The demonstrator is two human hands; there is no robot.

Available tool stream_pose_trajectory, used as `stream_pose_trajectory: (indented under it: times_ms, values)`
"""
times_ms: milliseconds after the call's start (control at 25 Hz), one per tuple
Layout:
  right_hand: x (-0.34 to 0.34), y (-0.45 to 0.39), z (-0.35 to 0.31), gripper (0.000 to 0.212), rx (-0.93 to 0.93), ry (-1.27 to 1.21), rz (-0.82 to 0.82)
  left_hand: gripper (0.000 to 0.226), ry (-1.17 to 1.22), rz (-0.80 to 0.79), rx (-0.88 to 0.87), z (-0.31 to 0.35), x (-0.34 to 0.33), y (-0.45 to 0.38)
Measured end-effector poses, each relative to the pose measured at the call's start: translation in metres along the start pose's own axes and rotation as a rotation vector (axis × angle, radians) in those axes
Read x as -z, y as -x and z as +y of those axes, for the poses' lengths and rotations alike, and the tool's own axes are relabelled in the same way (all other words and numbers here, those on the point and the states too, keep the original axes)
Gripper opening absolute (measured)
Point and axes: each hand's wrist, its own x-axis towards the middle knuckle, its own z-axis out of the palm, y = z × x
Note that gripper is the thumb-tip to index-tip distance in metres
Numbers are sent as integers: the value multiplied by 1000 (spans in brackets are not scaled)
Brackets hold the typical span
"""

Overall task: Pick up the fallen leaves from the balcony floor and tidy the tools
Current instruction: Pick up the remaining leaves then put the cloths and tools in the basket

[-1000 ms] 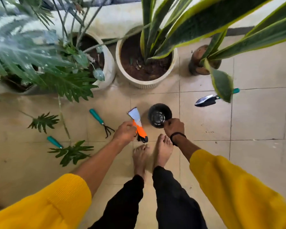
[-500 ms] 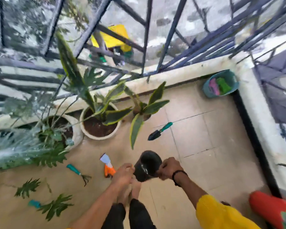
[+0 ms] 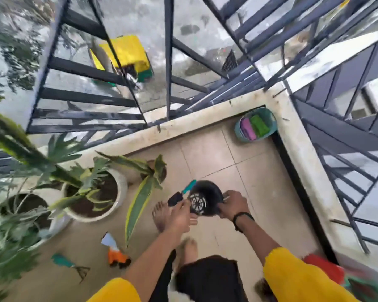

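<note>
Starting at the far left, the big potted plants [image 3: 92,192] are crowding the railing side of the balcony floor [image 3: 260,182], and no fallen leaves are showing on the bare tiles we can see, though the blur there is hiding detail. Near the left, the teal-handled hand rake [image 3: 69,264] and the orange-handled scraper [image 3: 115,250] are lying flat on the floor, well apart from our hands, so we are judging them as tools not yet tidied. Moving right, the small trowel [image 3: 180,196] with its teal handle is lying on the tiles just beside the pot, its dark blade near our left hand [image 3: 180,216]; whether the fingers are touching it we cannot tell. That left hand is curling its fingers onto the near left rim of the black plastic pot [image 3: 205,198], while our right hand [image 3: 232,203] is gripping the right rim, so both are grasping the pot and tipping its mouth toward us, probably to make it a container for collecting. Far right, a teal basket [image 3: 268,118] holding pink and green cloths is sitting in the corner, likely where tidied things are belonging.
</note>
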Motion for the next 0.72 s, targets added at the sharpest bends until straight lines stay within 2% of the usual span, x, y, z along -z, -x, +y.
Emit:
stream_pose_trajectory:
  times_ms: [80, 200, 360, 480, 560, 720]
  values:
    - [5, -34, -15, 21, 20, -63, 25, 56, 11, 45, -6, 28, -13, -25]
    - [-12, -106, -31, 17, 64, -123, 44, 44, 53, 89, -60, 74, -24, -73]
    - [-59, -205, -55, 14, 77, -170, 6, 62, 156, 97, 27, 117, -22, -159]
    - [-112, -266, -72, 20, 15, -304, -68, 59, 321, 132, 56, 130, -10, -218]
    - [-148, -296, -80, 24, 13, -334, -70, 52, 411, 224, -17, 133, -1, -239]
    - [-190, -313, -97, 20, -41, -377, -59, 54, 395, 331, -110, 112, 10, -246]
